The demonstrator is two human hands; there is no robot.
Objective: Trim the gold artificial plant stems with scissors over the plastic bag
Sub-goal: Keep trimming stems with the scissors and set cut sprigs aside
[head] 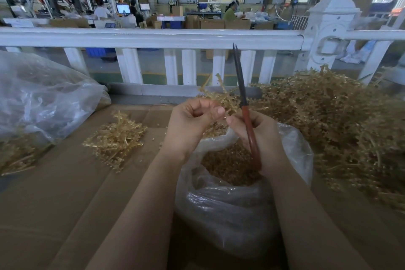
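My left hand (191, 120) pinches a gold plant sprig (221, 96) just above the open clear plastic bag (230, 208), which holds gold trimmings. My right hand (258, 136) grips red-handled scissors (241, 92); their dark blades point up and away, nearly closed, beside the sprig. My right thumb and fingers also touch the sprig's stem next to my left fingertips.
A big heap of gold stems (341, 120) lies on the right of the cardboard-covered table (72, 199). A small pile of stems (116, 140) sits at the left, beside a second clear bag (41, 98). A white railing (153, 38) runs along the far edge.
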